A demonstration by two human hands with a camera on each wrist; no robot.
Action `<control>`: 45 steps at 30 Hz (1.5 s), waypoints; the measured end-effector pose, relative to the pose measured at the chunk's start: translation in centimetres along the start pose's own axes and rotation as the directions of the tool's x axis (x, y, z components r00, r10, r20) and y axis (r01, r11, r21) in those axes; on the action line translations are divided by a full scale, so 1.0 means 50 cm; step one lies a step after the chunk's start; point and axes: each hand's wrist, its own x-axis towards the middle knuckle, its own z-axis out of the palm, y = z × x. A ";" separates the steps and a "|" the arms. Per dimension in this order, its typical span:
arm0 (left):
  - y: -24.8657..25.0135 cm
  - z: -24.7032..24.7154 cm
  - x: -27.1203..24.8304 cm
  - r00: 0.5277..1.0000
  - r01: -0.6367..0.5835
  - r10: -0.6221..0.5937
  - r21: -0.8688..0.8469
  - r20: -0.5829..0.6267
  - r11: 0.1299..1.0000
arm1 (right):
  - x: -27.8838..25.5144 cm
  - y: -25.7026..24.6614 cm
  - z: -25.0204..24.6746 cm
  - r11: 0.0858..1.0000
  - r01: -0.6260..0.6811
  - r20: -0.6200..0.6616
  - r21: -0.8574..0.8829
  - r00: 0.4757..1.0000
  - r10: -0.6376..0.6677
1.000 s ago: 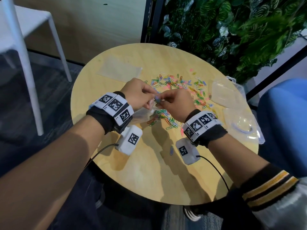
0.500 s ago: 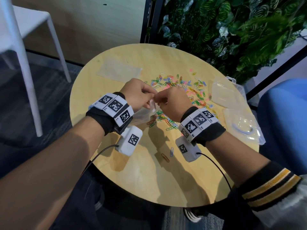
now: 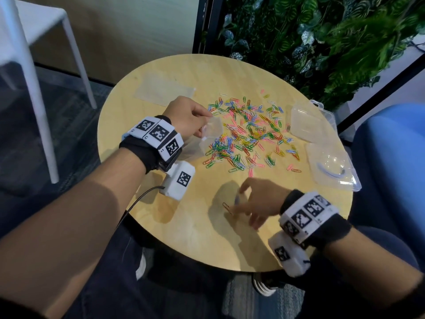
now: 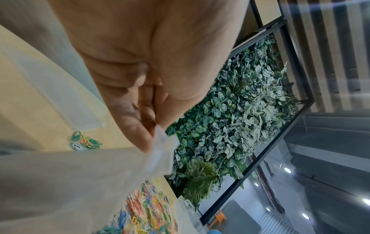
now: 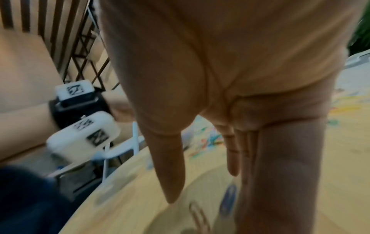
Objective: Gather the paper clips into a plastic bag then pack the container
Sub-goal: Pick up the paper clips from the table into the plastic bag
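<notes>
Pinching the rim of a clear plastic bag [image 3: 210, 134] between thumb and fingertips, the left hand [image 3: 186, 118] holds it just above the round table [image 3: 184, 226], at the near edge of the scattered paper clips [image 3: 248, 134]. Nearer the person, the right hand [image 3: 257, 201] reaches down with fingers spread over an orange clip [image 3: 227, 207] and a blue clip [image 5: 229, 197]. An open clear container [image 3: 305, 125] lies right of the pile.

Multicoloured paper clips [image 3: 248, 132] on a pale wooden table [image 3: 184, 226]; black-and-white checkered wristbands [image 3: 158, 137].
</notes>
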 end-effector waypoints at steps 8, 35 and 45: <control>0.020 -0.037 0.011 0.975 -0.064 0.033 -0.135 -0.218 0.989 | 0.065 0.017 0.050 0.992 0.108 -0.317 0.058 0.945 -0.084; 0.009 -0.033 0.008 0.996 -0.034 0.028 -0.082 -0.079 0.996 | 0.249 -0.135 -0.061 0.904 0.095 -0.517 -0.417 0.793 -0.322; 0.014 -0.021 0.001 1.000 0.016 -0.020 -0.145 -0.022 0.989 | 0.199 -0.064 -0.120 0.989 0.150 -0.634 -0.006 0.764 -0.120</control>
